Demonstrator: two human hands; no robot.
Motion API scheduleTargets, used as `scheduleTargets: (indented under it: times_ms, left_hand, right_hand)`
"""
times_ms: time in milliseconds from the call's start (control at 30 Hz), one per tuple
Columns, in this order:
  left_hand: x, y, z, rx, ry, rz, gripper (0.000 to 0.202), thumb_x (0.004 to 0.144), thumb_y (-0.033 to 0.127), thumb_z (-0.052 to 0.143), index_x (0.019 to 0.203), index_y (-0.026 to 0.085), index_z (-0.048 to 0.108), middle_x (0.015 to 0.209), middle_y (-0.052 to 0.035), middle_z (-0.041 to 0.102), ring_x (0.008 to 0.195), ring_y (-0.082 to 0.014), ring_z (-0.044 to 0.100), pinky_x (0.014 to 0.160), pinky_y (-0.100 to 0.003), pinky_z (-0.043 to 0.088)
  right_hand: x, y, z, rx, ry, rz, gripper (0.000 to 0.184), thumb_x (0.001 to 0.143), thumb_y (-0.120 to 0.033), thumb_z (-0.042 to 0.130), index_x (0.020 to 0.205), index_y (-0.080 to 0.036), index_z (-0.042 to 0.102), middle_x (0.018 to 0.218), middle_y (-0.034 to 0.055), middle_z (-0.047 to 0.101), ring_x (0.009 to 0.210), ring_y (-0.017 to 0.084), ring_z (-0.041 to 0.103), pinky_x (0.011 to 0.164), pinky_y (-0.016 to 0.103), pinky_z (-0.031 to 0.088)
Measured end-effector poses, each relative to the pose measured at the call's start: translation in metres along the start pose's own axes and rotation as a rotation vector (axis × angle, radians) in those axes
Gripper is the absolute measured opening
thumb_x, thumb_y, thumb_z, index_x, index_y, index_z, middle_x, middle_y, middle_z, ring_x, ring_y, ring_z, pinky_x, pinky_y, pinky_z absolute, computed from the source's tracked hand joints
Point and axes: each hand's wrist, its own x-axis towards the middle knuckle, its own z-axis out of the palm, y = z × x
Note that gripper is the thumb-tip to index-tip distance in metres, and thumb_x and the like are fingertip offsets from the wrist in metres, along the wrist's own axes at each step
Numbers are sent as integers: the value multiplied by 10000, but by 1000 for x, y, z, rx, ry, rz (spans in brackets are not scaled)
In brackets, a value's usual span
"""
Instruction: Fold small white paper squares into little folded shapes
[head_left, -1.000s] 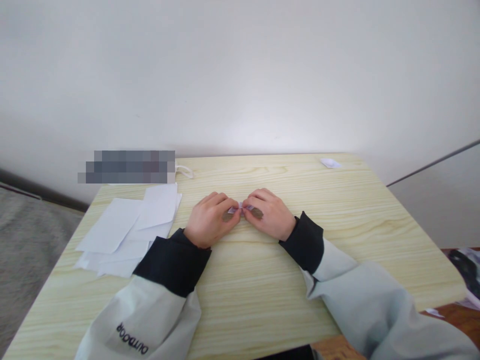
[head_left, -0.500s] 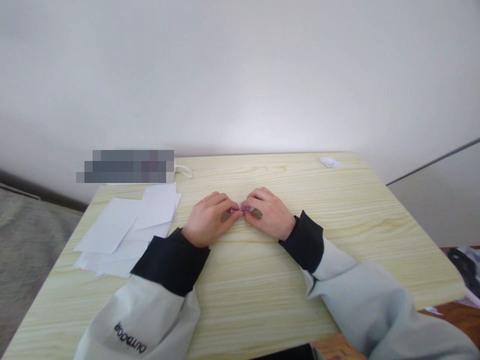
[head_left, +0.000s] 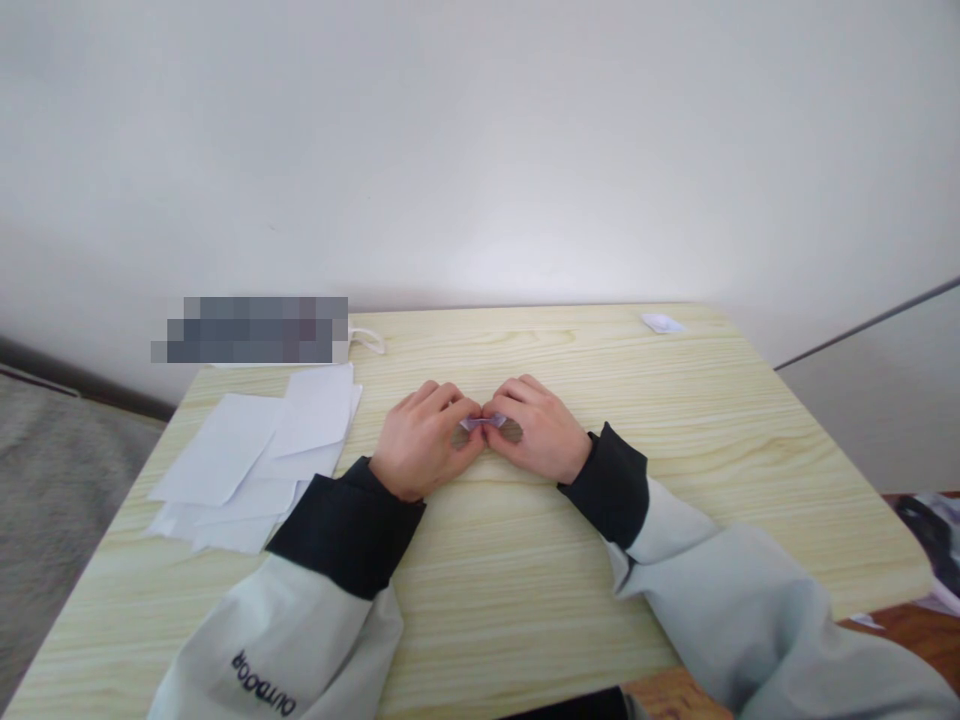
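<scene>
Pale wood-grain table [head_left: 517, 580], light in finish, fills the foreground; a dark object [head_left: 574, 704], cut off by the frame, shows at its near edge. Both forearms reach in over it, in grey sleeves [head_left: 750, 580] with black cuffs [head_left: 607, 490].

Loose white sheets [head_left: 217, 450] lie overlapping near the left cuff. Just beyond the cuffs, the left hand [head_left: 429, 437] and the right hand [head_left: 536, 430] meet at mid-table. Thumb and index finger of each are narrowed in a pinch on a small paper piece [head_left: 473, 424], which spans the gap between the hands. Its hidden middle prevents a reading of the folds; whether it touches the table cannot be told.

Handling, in my judgement: keep both pinches light and level, work the edges by equal amounts, and let the thumbs press the crease without dragging, since thin paper could tear or skew.

Compared with half a second ago, the left thumb sits lower, its loop with the index finger is wider, and more of the paper shows. The right hand is practically unchanged.

Farther off, a white loop [head_left: 367, 341] lies at the left rear and a folded paper [head_left: 661, 323] at the right rear, before the white wall [head_left: 480, 150]; neither shows any clear displacement.
</scene>
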Motion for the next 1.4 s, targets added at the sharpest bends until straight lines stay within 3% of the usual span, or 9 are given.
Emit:
scheduleTargets:
  times_ms: [533, 833, 1000, 1200, 1400]
  left_hand:
    - [0, -2, 2, -11, 0, -12, 142, 827, 282, 518, 827, 195, 630, 784, -38, 625, 775, -187, 558, 695, -301, 432]
    - [-3, -20, 2, -240, 13, 32, 182, 835, 279, 536, 963, 207, 645, 801, -25, 626, 790, -166, 565, 722, -281, 451]
    - [-3, -25, 3, -276, 36, -27, 194, 836, 322, 551, 945, 202, 658, 790, -23, 629, 751, -150, 580, 688, -259, 460]
    - [-3, -28, -1, -379, 74, -206, 236, 807, 408, 596, 891, 204, 680, 799, 2, 704, 613, -116, 587, 598, -225, 473]
    - [-5, -33, -1, -502, 98, -245, 240, 827, 392, 567, 888, 217, 720, 891, 0, 735, 783, -154, 663, 718, -240, 511]
  right_hand:
    - [-1, 0, 1, -41, -11, 41, 87, 802, -216, 574, 837, -190, 649, 842, 58, 609, 817, 194, 507, 781, 336, 435]
    - [1, 3, -3, 21, 54, 71, 91, 827, -205, 559, 847, -185, 646, 828, 58, 622, 806, 187, 541, 772, 324, 447]
    - [-1, 16, -6, 190, 77, 80, 153, 819, -207, 595, 964, -173, 630, 859, 44, 664, 775, 154, 586, 741, 287, 477]
    - [-1, 25, -6, 310, 103, 203, 107, 813, -274, 643, 864, -197, 696, 837, 29, 710, 741, 136, 637, 674, 249, 496]
    - [-1, 24, -8, 386, 118, 235, 142, 845, -221, 598, 918, -212, 720, 934, 38, 729, 859, 155, 670, 773, 267, 510]
